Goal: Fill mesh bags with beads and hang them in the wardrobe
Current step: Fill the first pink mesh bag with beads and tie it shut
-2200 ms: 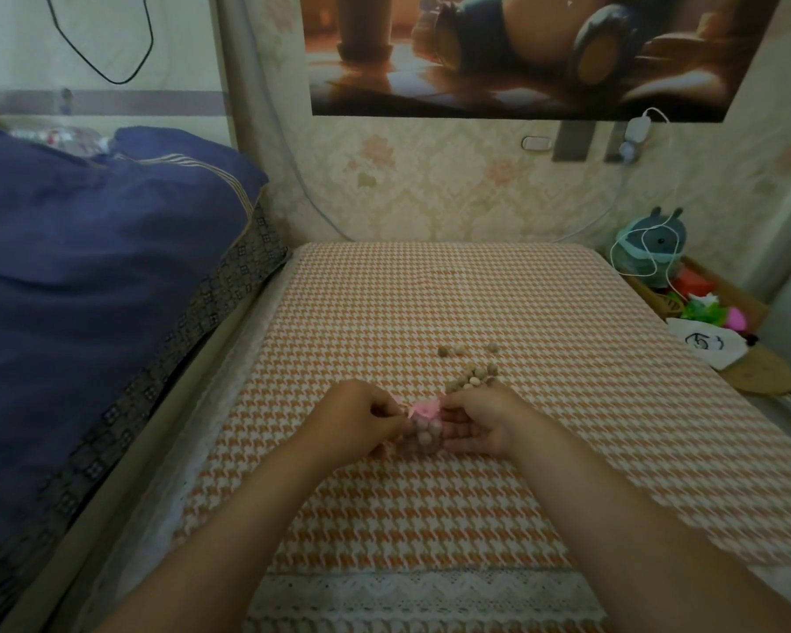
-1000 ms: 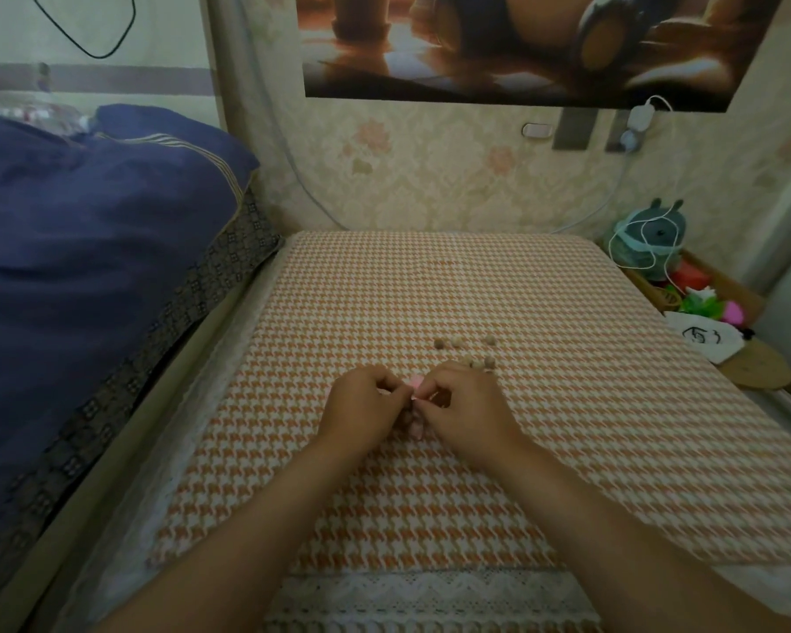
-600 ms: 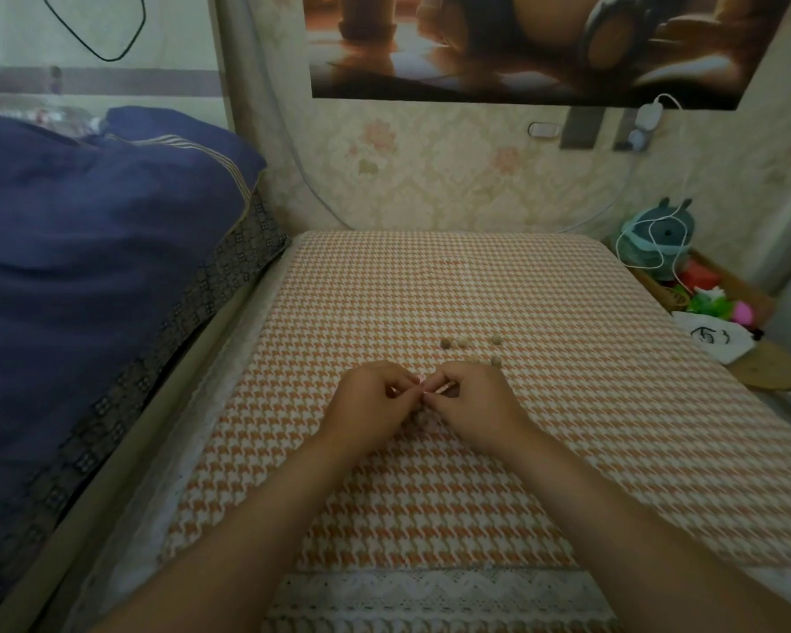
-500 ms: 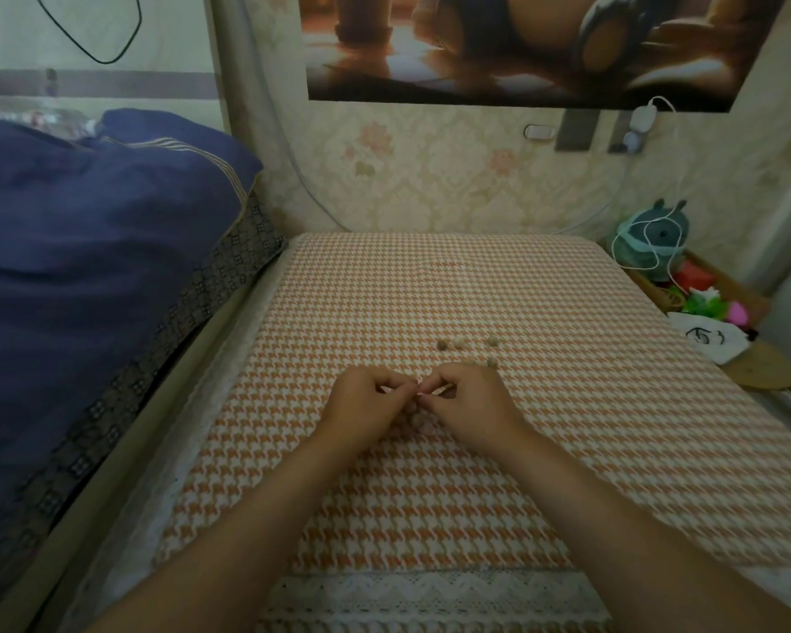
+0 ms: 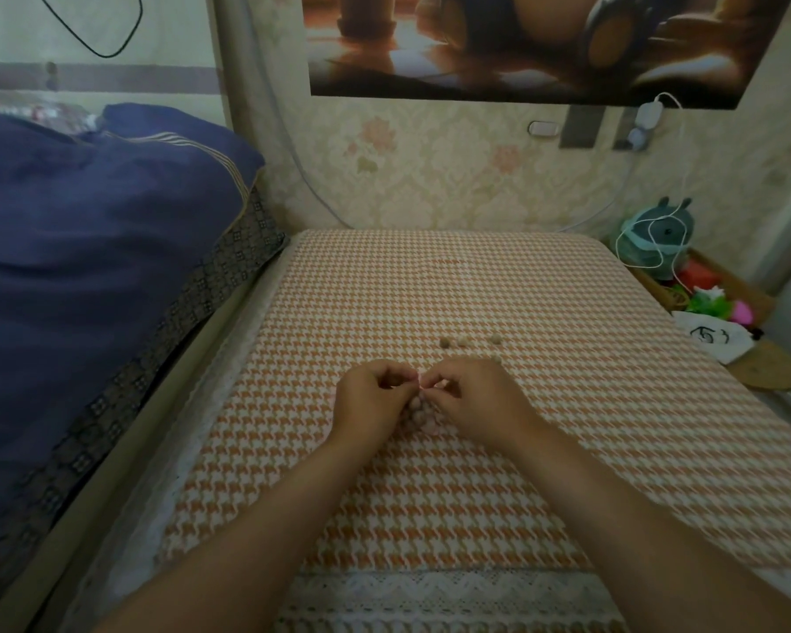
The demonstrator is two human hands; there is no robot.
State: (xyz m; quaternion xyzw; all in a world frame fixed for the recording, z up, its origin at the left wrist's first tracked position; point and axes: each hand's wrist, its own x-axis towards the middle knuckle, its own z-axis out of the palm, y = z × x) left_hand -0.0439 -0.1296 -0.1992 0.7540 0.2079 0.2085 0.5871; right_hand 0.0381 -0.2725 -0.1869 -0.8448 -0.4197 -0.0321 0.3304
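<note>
A dark blue quilt [image 5: 92,249] is piled on a bed at the left, with a patterned dark border running along its edge. A black cable [image 5: 92,36] is looped on the wall above it. In the middle, a surface covered by an orange-and-white houndstooth cloth [image 5: 430,486] with a lace hem at the near edge is seen. A floral-papered wall lies at the far side, with a large poster [image 5: 521,43] hung on it and a white charger [image 5: 648,114] plugged in beneath its right corner. At the far right, a teal plush toy [image 5: 656,235] wrapped by a white cord is set in a tray with small colourful items, and a round woven mat [image 5: 770,372] lies near it.

Both bare forearms are extended from the near edge toward the middle of the cloth. The left hand [image 5: 368,404] and the right hand [image 5: 473,402] are held close together, knuckles up, with curled fingers meeting at the tips. The fingers of each hand are pinched on the top of a small pink mesh bag [image 5: 423,415], which is filled with beads and rests on the cloth between and partly under the hands. A few loose beads [image 5: 464,341] lie in a short row just beyond the right hand.
</note>
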